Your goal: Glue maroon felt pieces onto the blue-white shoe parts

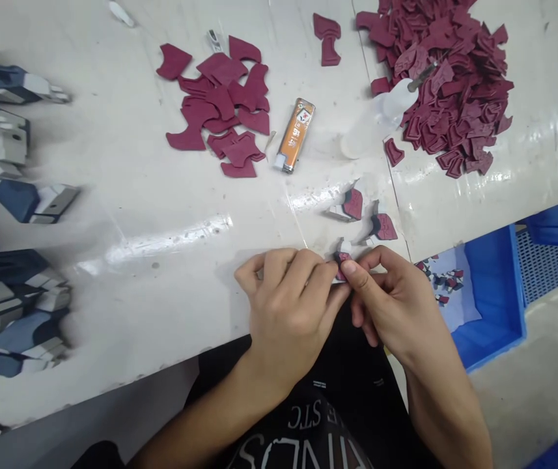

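Both hands met at the near edge of the desk [127, 195], and the left hand [286, 306] and right hand [390, 303] were closed together on one small maroon piece [343, 266], pinched between the fingertips; what exactly the fingers did to it could not be told, as they covered most of it. Just beyond the hands, 2 finished-looking parts [366, 218], maroon w/ a grey backing, lay close to each other on the desk, so I judged that only a few pcs were done at this spot. A small pile of maroon cut-outs [220, 107] lay near the middle of the desk, approx. beside an orange lighter [295, 135], and a much bigger heap of cut-outs [445, 78] filled the far right corner, so most of the work seemed left to do. Along the left edge stood blue and grey parts [10, 260] in rows. Off the right edge, a blue bin [493, 293] held some mixed bits.
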Available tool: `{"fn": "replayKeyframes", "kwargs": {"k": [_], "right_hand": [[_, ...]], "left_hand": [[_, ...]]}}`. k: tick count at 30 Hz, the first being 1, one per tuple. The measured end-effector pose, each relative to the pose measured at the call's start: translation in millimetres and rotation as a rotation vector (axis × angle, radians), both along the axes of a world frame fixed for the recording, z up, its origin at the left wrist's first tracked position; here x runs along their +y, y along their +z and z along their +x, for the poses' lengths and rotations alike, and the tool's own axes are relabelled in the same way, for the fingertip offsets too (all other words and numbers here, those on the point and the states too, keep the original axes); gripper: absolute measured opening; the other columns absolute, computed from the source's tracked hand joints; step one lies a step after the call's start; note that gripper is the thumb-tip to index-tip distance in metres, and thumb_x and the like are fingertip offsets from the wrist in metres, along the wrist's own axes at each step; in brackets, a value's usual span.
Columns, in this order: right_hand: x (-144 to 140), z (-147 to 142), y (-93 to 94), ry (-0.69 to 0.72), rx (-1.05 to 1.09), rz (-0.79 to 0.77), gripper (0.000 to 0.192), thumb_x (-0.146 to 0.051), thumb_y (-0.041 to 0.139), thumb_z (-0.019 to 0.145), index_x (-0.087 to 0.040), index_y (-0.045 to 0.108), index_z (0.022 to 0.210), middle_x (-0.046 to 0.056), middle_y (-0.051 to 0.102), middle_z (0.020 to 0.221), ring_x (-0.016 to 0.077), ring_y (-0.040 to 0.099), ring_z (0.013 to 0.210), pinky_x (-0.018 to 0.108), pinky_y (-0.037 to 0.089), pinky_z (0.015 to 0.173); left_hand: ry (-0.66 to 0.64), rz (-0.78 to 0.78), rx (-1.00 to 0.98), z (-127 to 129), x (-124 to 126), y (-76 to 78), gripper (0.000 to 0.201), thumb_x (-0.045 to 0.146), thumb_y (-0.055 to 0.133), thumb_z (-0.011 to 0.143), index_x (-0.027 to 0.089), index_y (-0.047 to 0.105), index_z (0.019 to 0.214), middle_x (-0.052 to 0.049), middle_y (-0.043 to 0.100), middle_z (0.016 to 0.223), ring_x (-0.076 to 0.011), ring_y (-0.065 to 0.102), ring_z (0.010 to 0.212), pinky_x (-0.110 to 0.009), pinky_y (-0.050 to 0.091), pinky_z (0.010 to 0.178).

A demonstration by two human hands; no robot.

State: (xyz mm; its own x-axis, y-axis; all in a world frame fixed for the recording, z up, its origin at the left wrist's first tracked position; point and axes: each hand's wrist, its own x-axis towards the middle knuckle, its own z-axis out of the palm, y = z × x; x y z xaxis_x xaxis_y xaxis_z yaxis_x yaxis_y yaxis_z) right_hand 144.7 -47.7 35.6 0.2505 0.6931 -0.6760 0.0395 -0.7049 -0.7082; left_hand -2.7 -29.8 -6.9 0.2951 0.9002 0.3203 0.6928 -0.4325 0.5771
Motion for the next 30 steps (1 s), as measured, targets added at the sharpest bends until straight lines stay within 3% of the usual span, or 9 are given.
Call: {"fn": "replayKeyframes", "kwargs": {"k": [5, 16, 19, 22, 26, 30], "right_hand": [[-2.1, -1.1, -3.4, -0.032, 0.049, 0.028, 0.046, -0.061, 0.079, 0.097, -0.024, 0.055, 0.086, -0.007, 0.063, 0.046, 0.0073, 0.046, 0.029, 0.012, 0.033, 0.031], [-11.7, 2.2, -5.2, -0.055, 0.181, 0.052, 0.040, -0.058, 0.079, 0.098, -0.024, 0.057, 0.095, -0.007, 0.065, 0.054, 0.0079, 0.050, 0.034, 0.014, 0.032, 0.034], [-16.0, 1.8, -6.9, -0.017, 0.176, 0.116, 0.038, -0.055, 0.074, 0.102, -0.023, 0.060, 0.087, -0.008, 0.058, 0.055, 0.0081, 0.048, 0.041, 0.017, 0.034, 0.039], [-22.7, 2.1, -9.0, 0.072, 0.189, 0.221, 0.048, -0.051, 0.066, 0.105, -0.022, 0.056, 0.068, -0.006, 0.048, 0.055, 0.0092, 0.044, 0.048, 0.022, 0.035, 0.046], [-30.3, -1.8, -5.7, 0.045, 0.142, 0.330, 0.048, -0.053, 0.063, 0.104, -0.024, 0.055, 0.067, -0.002, 0.051, 0.065, 0.0154, 0.049, 0.063, 0.030, 0.049, 0.065], [-31.9, -8.2, -0.8, 0.022, 0.171, 0.343, 0.044, -0.053, 0.057, 0.102, -0.025, 0.053, 0.067, 0.002, 0.056, 0.072, 0.0202, 0.055, 0.072, 0.036, 0.054, 0.079]], "left_hand": [[-0.005, 0.011, 0.012, 0.4, 0.9, 1.5, 0.018, 0.026, 0.081, 0.095, 0.021, 0.068, 0.083, 0.001, 0.071, 0.079, -0.0218, 0.058, 0.089, -0.046, 0.032, 0.089], [-0.092, -0.078, -0.087, -9.8, 4.8, 6.5, 0.009, 0.022, 0.077, 0.098, 0.021, 0.074, 0.106, -0.002, 0.078, 0.098, -0.0241, 0.059, 0.102, -0.047, 0.035, 0.094], [-0.156, -0.160, -0.184, -16.1, 5.6, 12.9, 0.013, 0.023, 0.076, 0.100, 0.023, 0.073, 0.113, -0.002, 0.077, 0.103, -0.0233, 0.058, 0.105, -0.045, 0.039, 0.095], [-0.256, -0.223, -0.264, -19.7, 1.8, 19.7, 0.017, 0.023, 0.075, 0.101, 0.027, 0.071, 0.117, 0.000, 0.074, 0.106, -0.0207, 0.059, 0.105, -0.041, 0.044, 0.096], [-0.271, -0.351, -0.420, -18.8, -9.7, 23.2, 0.027, 0.019, 0.074, 0.099, 0.028, 0.066, 0.124, -0.002, 0.067, 0.113, -0.0184, 0.062, 0.108, -0.036, 0.053, 0.096], [-0.234, -0.634, -0.649, -16.2, -19.2, 23.3, 0.041, 0.027, 0.077, 0.097, 0.030, 0.057, 0.133, -0.003, 0.064, 0.113, -0.0177, 0.067, 0.102, -0.031, 0.062, 0.086]]}}
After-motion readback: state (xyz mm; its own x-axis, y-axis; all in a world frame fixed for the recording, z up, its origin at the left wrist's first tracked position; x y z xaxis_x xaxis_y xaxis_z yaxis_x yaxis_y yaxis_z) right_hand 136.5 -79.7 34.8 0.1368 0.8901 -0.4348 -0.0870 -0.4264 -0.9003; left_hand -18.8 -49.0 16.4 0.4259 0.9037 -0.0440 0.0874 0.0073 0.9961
